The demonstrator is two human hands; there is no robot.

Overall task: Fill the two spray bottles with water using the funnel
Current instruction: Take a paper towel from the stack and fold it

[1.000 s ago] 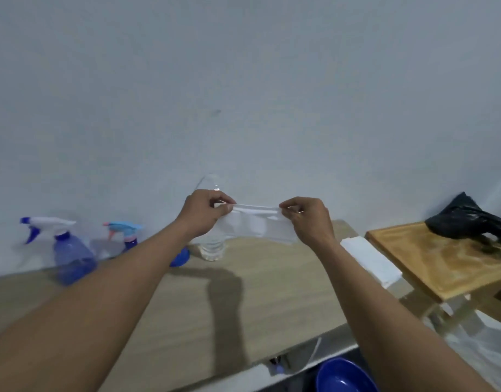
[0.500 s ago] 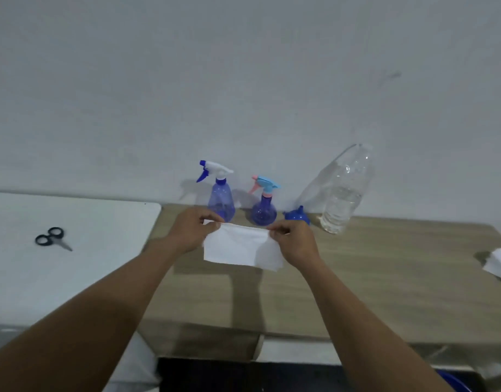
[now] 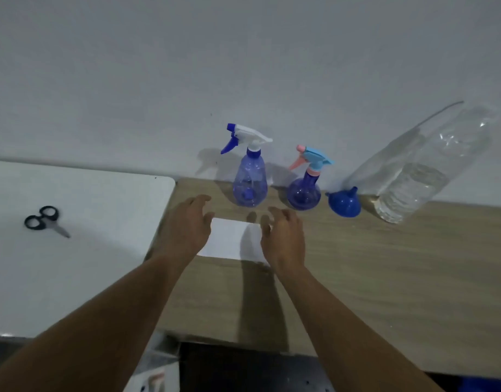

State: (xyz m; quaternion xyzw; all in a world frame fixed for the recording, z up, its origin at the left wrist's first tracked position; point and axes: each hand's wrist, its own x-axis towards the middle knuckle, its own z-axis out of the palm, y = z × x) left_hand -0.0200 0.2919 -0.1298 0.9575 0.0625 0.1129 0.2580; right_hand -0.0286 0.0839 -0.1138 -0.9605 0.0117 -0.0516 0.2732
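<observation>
Left hand [image 3: 184, 230] and right hand [image 3: 284, 239], fingers relaxed, hold nothing above the white sheet [image 3: 229, 239]; the big clear bottle [image 3: 419, 171] has water in its lower part

A light brown wood-grain pattern is shown by the table [image 3: 385, 278], while the surface to its left [image 3: 88, 264] is plain white. The scissors [image 3: 44, 220] on that surface are marked by black handles and silvery blades. The left spray bottle [image 3: 250, 182] is tinted a translucent violet-blue and topped by a white head with a dark blue trigger and nozzle tip. The right spray bottle [image 3: 304, 192] is coloured a deeper violet-blue, with a light blue head, a pink trigger and a pink collar. The funnel [image 3: 344, 204] is solid blue. The large bottle [image 3: 419, 176] at far right is clear and colourless. The sheet of paper [image 3: 229, 239] is plain white, partly greyed by shadow. The wall [image 3: 243, 52] is a plain greyish white.
</observation>
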